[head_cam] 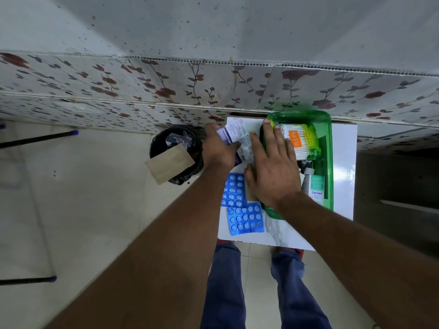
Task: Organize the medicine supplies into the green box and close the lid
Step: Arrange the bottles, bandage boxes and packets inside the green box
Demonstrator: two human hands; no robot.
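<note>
- Step in hand, as I judge it: packing under way, supplies part in, part out; lid not yet closed
- Green box (329, 162) sits on the small white table (344, 186), against the tiled wall; translucent green plastic, open top; no separate lid made out
- Inside: cotton swab pack (300, 141) at the far end, white Optibex carton (317, 189) nearer, small items between them too unclear to name
- Left hand (219, 148) grips a white and blue dressing packet (237, 135), just beside the box's left wall
- Right hand (273, 167) lies flat, fingers spread, over the box's left rim, fingertips touching the swab pack; holds nothing that I can see
- Two blue blister strips (245, 220) lie on the table left of the box, overlapping at a corner
- Next move likely calls for carrying the packet over the rim, then gathering the strips
- Black bin (177, 153) stands on the floor, left of the table
</note>
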